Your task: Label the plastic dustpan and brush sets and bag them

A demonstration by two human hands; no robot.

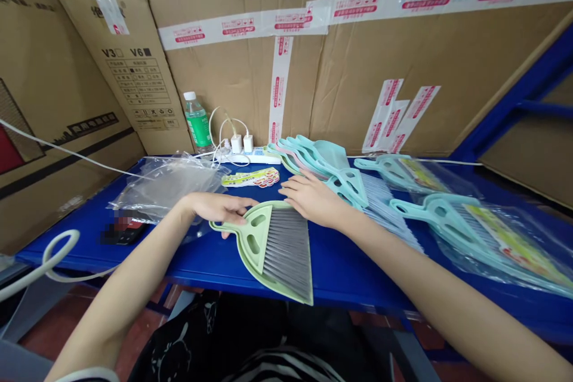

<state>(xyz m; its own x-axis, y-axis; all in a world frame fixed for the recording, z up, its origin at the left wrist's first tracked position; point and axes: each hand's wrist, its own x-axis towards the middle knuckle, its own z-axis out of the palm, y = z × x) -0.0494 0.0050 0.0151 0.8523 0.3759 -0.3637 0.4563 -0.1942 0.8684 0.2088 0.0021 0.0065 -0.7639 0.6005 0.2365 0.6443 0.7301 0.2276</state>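
Note:
A pale green plastic hand brush (273, 250) with grey bristles lies on the blue table, its handle pointing left. My left hand (217, 208) holds it at the handle, with the thumb showing below. My right hand (311, 198) lies flat with its fingertips at the brush's upper rim, fingers slightly spread. Just beyond that hand is a fanned stack of teal and pink hand brushes (317, 158). Further right lie several teal brushes in clear plastic bags (461, 233).
A crumpled clear plastic bag (165, 188) and a printed label strip (250, 178) lie on the blue table (340, 277). Behind them are a power strip (250, 156) with chargers and a green-labelled water bottle (197, 122). A blurred phone (123, 233) lies left. Taped cardboard boxes stand behind.

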